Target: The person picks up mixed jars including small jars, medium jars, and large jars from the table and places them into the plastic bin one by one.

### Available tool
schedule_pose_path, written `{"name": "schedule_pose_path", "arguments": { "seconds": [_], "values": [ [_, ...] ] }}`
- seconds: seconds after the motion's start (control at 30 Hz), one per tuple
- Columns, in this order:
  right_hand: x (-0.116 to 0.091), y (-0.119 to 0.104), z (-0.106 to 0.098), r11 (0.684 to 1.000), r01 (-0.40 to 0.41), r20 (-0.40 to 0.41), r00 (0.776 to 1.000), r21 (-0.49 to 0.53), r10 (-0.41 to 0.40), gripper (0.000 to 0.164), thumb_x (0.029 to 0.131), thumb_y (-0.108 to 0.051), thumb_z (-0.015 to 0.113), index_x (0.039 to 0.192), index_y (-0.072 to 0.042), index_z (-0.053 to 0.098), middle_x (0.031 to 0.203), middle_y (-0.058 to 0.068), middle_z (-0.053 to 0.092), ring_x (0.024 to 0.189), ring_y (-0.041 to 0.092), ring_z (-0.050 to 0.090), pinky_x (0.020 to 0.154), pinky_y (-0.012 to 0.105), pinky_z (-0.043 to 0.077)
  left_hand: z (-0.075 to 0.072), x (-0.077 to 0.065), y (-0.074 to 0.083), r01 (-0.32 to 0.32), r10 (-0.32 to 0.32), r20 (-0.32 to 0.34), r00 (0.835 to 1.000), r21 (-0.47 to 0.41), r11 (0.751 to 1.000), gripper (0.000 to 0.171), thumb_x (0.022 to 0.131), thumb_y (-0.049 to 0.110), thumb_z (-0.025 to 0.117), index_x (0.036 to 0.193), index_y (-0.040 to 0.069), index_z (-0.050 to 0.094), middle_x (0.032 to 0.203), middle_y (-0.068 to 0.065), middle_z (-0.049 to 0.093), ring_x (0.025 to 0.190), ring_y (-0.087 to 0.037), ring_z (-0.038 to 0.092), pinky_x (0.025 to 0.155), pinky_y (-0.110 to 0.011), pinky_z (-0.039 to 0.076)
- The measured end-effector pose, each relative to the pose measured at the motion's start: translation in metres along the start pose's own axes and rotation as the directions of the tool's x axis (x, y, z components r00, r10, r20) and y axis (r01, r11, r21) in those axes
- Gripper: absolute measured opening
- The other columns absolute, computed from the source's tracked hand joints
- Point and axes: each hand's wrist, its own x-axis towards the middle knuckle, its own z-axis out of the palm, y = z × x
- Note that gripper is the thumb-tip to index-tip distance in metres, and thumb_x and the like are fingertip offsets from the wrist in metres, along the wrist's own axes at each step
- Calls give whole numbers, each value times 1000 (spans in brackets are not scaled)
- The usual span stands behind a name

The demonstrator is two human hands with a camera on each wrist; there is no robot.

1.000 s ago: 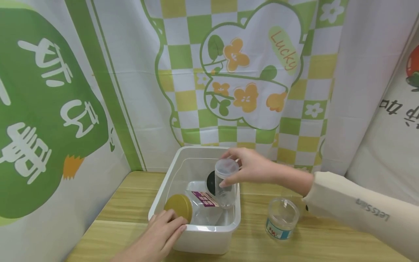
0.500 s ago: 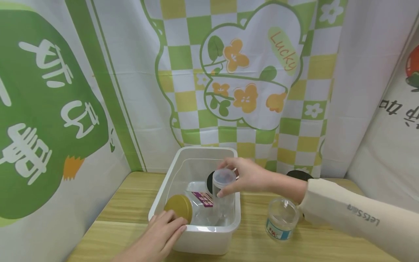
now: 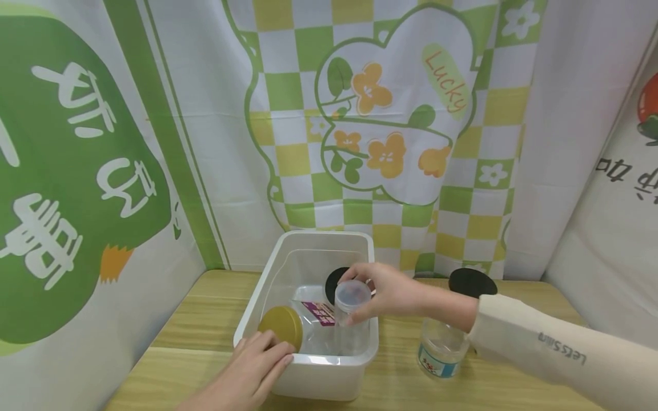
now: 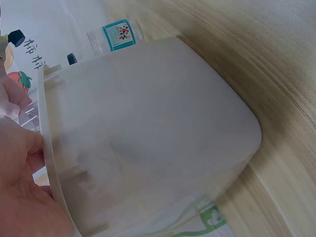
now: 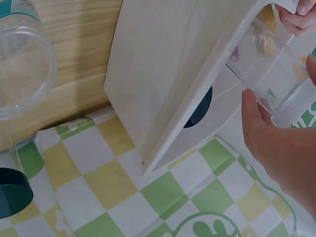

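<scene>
Wooden tabletop [image 3: 192, 308] meets checked cloth [image 3: 288, 91] behind a white bin [image 3: 313, 382]. Your right hand [image 3: 388, 291] pinches a clear jar [image 3: 344, 308] near its top, its lower part inside the bin's right side; your left hand [image 3: 257, 361] grips the near rim beside a gold lid [image 3: 281, 326]. That smooth jar, held only high up, could slip if your pinch loosens, or tip if its base lands unevenly. Your right sleeve [image 3: 555, 342] might also knock the labelled jar [image 3: 439, 362] nearby.

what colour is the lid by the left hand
Mustard yellow; the lid shows best in the head view.
</scene>
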Motion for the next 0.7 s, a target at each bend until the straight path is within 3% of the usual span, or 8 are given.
{"name": "schedule_pose_path", "arguments": {
  "seconds": [0.7],
  "values": [
    [-5,26,17,996,40,-18,999,77,-38,55,78,-13,93,125,-3,66,112,8,70,95,17,65,81,25,56,1,0,1,-2,2,-8,1000,10,1000,13,109,23,59,103,23,71,90,14,49,82,-2,41,69,-21,27]
  ]
}}
